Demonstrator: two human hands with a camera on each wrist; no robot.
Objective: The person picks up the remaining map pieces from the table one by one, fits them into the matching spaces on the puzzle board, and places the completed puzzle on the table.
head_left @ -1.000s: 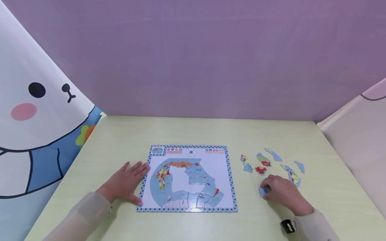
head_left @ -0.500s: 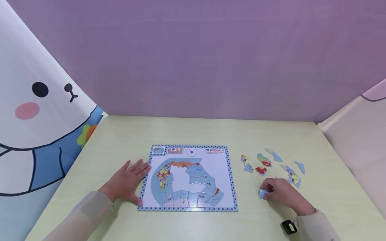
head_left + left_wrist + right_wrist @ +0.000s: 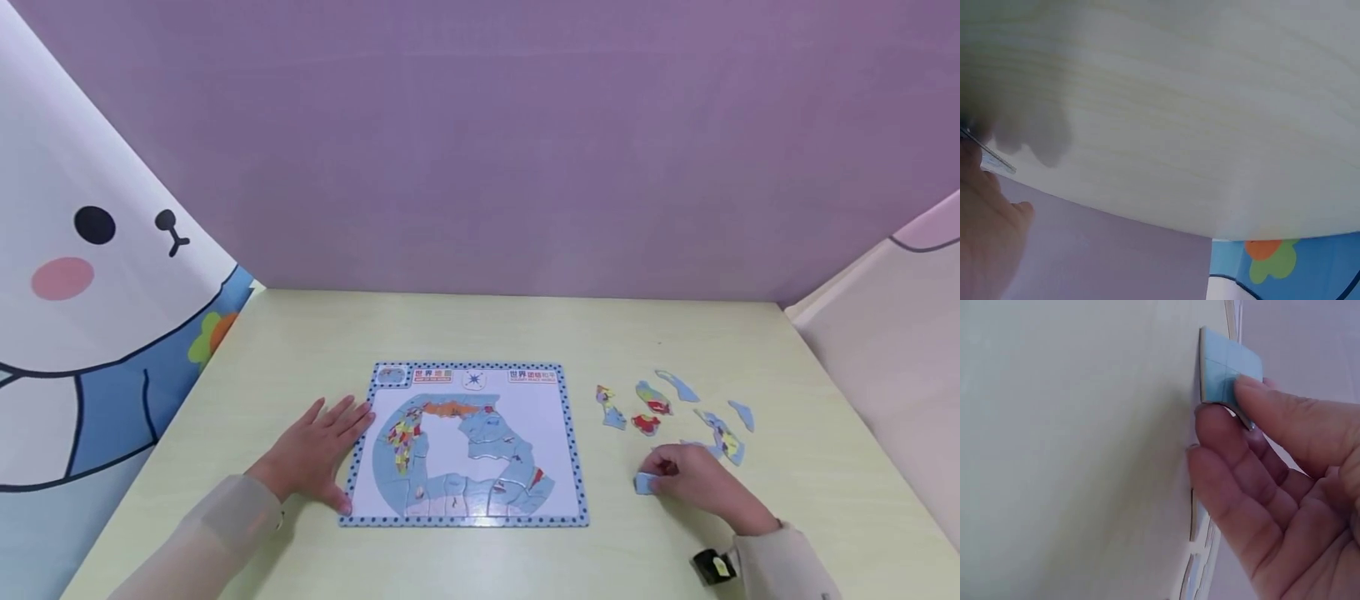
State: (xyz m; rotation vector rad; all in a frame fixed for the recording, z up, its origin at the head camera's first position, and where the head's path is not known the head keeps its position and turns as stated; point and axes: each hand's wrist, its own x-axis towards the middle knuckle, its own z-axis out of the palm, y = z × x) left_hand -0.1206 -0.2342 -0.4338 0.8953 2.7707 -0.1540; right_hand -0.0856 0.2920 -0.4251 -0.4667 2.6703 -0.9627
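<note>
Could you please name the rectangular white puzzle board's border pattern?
The border has dark blue dots, clearest in the head view.

Your right hand [image 3: 701, 485] is on the move: it has slid slightly left, toward the board [image 3: 558, 442], and a touch closer to you, and the blue piece [image 3: 643, 483] pinched in it has gone along, its visible side paler than a second ago. And there, beyond the hand, a slim light-blue piece [image 3: 708, 447], covered back then, has come into sight just beside a multicoloured piece [image 3: 724, 437]
</note>
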